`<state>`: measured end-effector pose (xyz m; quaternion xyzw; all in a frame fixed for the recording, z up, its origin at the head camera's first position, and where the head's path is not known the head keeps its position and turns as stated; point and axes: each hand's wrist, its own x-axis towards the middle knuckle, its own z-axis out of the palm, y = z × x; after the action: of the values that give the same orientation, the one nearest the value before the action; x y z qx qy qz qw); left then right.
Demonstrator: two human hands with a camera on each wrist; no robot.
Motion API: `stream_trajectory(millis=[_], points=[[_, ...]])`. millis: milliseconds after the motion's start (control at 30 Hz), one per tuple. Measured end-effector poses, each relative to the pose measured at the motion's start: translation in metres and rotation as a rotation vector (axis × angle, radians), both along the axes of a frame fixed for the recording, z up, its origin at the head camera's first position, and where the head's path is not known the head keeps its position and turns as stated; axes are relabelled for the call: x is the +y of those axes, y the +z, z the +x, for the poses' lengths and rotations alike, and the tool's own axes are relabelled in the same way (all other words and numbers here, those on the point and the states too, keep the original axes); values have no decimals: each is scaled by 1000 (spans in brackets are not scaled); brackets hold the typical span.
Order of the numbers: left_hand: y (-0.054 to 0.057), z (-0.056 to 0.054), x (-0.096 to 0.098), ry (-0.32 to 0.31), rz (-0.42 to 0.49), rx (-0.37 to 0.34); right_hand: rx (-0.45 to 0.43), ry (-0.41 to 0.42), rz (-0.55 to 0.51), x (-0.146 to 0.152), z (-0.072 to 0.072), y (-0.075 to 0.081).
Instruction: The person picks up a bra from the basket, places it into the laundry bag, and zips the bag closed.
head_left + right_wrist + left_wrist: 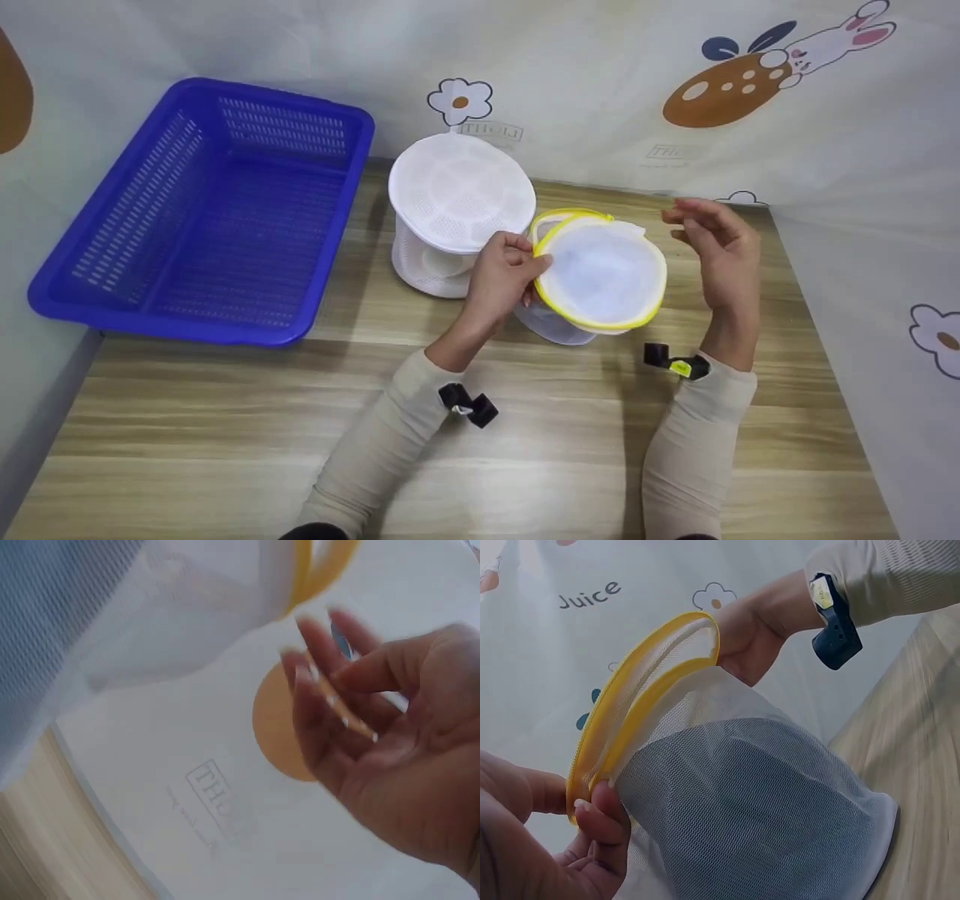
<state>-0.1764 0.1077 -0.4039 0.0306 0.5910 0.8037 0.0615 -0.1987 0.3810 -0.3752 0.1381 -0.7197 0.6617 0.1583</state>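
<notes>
A mesh laundry bag (604,274) with yellow trim and a white base stands on the table in the head view. Its two yellow edges (656,694) run close together by my left hand and spread apart farther away. My left hand (506,270) pinches the yellow trim at the bag's left side, thumb on top. In the left wrist view, dark mesh (757,795) forms the bag's side. To the right of the bag, my right hand (724,259) is raised, fingers loosely bent and holding nothing. The right wrist view shows this hand (405,727) slightly blurred and apart from the yellow edge.
A white mesh laundry bag (461,191) stands upright just left of the yellow-trimmed one. Farther left is a large blue plastic basket (349,195) with slotted walls. Printed sheeting (585,97) hangs behind the wooden table (525,465) and along its sides.
</notes>
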Motion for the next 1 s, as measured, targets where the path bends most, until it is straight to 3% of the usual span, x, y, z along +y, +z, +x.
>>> stream_trajectory(millis=[67, 167, 233, 333, 533, 667, 833, 900, 1000], points=[[0, 0, 0, 10, -9, 5, -123, -36, 50, -7, 0, 3], [0, 0, -1, 13, -27, 8, -305, -55, 227, -17, 0, 7], [0, 0, -1, 10, -48, 8, -386, -41, 339, -22, 0, 8], [1, 0, -2, 4, -95, 13, -464, 2, 412, -28, 1, 9], [3, -1, -5, -14, -172, 39, -543, 38, 401, -37, 0, 7], [4, 0, -9, -92, -240, 45, -556, -12, 367, -43, -4, 3], [5, 0, -13, -179, -294, 52, -532, -73, 419, -49, -8, -3], [6, 0, -15, -170, -361, 64, -516, -77, 430, -49, -9, -4], [11, -1, -18, -96, -572, 135, -478, -71, 451, -49, -10, -5]])
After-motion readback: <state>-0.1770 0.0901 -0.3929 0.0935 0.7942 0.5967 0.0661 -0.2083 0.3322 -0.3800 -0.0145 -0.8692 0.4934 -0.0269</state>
